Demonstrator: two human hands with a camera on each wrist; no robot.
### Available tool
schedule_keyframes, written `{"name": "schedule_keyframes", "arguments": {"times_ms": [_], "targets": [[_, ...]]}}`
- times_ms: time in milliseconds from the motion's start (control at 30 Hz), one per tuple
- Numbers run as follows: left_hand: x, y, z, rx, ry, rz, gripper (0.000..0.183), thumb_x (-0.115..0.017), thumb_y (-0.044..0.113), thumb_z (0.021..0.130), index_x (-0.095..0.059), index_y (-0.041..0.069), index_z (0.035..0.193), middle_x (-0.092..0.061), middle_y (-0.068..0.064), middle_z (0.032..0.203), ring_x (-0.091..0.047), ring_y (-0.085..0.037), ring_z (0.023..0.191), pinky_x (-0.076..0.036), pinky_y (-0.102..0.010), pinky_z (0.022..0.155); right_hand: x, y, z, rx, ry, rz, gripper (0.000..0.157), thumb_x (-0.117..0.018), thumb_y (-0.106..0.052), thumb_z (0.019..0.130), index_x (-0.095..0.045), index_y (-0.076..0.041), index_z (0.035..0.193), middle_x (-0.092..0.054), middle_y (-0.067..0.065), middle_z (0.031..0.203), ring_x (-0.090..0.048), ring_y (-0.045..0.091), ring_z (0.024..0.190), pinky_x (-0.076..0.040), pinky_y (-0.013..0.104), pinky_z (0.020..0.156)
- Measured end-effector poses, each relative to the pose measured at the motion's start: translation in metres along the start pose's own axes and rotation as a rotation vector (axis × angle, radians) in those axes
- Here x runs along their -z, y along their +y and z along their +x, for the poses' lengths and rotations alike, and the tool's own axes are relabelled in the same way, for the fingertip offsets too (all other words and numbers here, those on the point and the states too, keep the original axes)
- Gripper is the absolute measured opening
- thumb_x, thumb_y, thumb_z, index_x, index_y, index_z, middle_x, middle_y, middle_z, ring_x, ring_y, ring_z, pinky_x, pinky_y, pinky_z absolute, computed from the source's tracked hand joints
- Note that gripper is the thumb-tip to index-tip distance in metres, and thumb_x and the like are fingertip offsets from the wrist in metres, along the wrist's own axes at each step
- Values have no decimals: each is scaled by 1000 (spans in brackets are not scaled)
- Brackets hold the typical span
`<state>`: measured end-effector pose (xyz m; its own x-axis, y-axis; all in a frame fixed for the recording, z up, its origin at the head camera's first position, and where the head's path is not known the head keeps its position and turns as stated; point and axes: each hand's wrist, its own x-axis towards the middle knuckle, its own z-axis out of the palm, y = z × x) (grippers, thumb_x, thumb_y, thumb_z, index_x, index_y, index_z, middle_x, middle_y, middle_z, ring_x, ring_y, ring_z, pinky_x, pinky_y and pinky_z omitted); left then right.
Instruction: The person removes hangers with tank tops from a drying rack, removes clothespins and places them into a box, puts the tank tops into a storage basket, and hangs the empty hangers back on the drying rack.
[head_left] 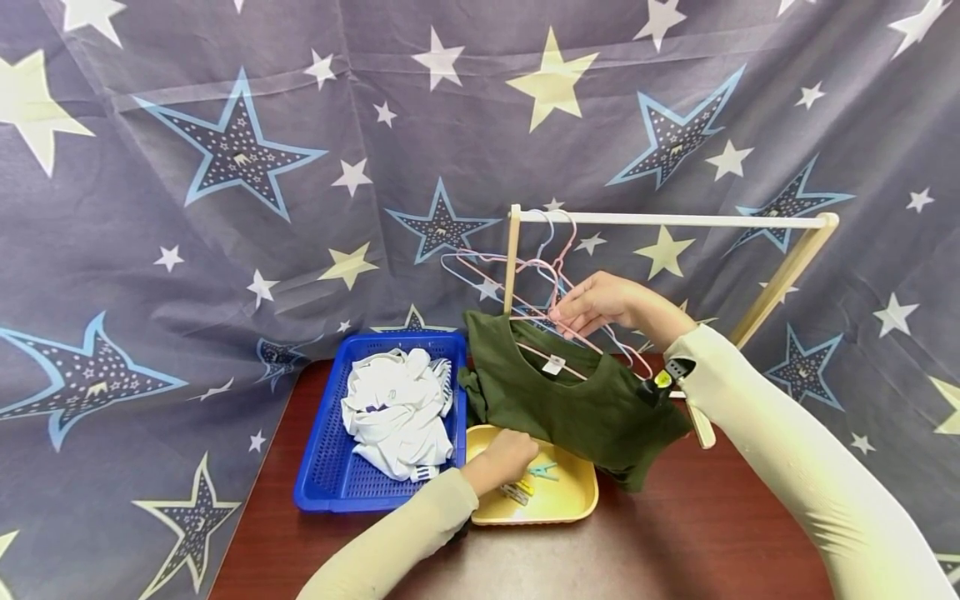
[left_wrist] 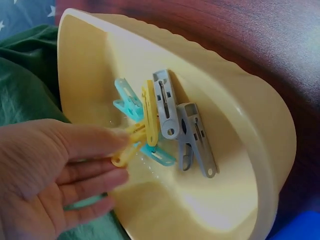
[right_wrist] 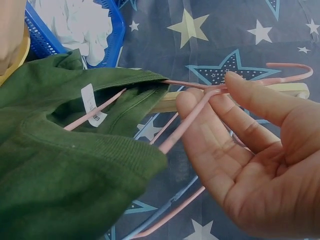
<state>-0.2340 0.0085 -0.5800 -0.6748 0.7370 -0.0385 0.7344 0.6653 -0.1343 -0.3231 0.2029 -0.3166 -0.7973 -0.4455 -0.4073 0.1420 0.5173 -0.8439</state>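
My left hand [head_left: 508, 458] is down in a yellow basin [head_left: 581, 500]. Between thumb and fingertips it pinches a yellow clothespin [left_wrist: 121, 157]. Beside that clothespin in the left wrist view lie another yellow one [left_wrist: 150, 112], grey clothespins [left_wrist: 165, 102] and teal ones [left_wrist: 129, 100]. My right hand [head_left: 603, 302] pinches a pink hanger [right_wrist: 187, 122] just below its hook. A dark green shirt [head_left: 540, 408] hangs on this hanger, its neckline with a white tag [right_wrist: 93, 105] facing up. The shirt's lower part drapes down behind the basin.
A blue basket [head_left: 318, 467] with white clothes [head_left: 397, 408] stands left of the basin. Behind the shirt, a rack with a white bar [head_left: 675, 220] carries a blue hanger [head_left: 545, 237] and another pink hanger [head_left: 572, 237]. A starry curtain [head_left: 450, 108] backs the brown table [head_left: 720, 525].
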Motion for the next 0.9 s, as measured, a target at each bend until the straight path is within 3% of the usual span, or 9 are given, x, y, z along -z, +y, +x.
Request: {"name": "schedule_keyframes", "arguments": {"times_ms": [133, 267, 400, 533, 700, 900], "targets": [[-3, 0, -1, 70, -33, 34, 16, -80, 14, 80, -68, 22, 73, -72, 3, 79, -68, -13, 72, -54, -30, 57, 0, 0, 0, -1, 1, -2, 34, -65, -12, 99, -64, 10, 125, -79, 4, 87, -75, 16, 81, -60, 37, 88], [-4, 1, -1, 145, -112, 23, 13, -78, 15, 83, -69, 22, 76, -73, 3, 85, -69, -13, 77, -56, -31, 60, 0, 0, 0, -7, 5, -8, 21, -66, -12, 98, -72, 1, 113, -79, 4, 86, -75, 16, 81, -60, 34, 84], [-4, 1, -2, 202, -179, -3, 8, -76, 16, 86, -71, 21, 82, -73, 2, 90, -69, -13, 83, -56, -31, 65, 0, -1, 0, -5, 14, -24, 28, -66, -11, 98, -69, 6, 119, -79, 6, 87, -75, 16, 80, -61, 33, 82], [-5, 2, -2, 226, -198, -3, 6, -76, 18, 87, -73, 22, 85, -73, 3, 92, -68, -13, 84, -56, -31, 66, 0, -2, 1, 14, 25, -51, 37, -63, -9, 99, -61, 14, 128, -79, 6, 87, -75, 14, 79, -61, 30, 79], [-8, 2, -1, 243, -201, -5, 6, -76, 17, 87, -72, 21, 85, -74, 4, 92, -70, -13, 81, -56, -31, 64, -2, -3, 3, 37, 58, -101, 32, -62, -10, 98, -65, 13, 120, -77, 1, 79, -74, 13, 75, -60, 28, 75], [-8, 4, -2, 257, -244, -30, 9, -78, 18, 86, -72, 21, 92, -74, 5, 97, -69, -12, 86, -57, -31, 67, -5, -5, 3, 82, 133, -151, 20, -68, -13, 96, -74, 4, 104, -74, 2, 71, -72, 14, 67, -61, 29, 70]]}}
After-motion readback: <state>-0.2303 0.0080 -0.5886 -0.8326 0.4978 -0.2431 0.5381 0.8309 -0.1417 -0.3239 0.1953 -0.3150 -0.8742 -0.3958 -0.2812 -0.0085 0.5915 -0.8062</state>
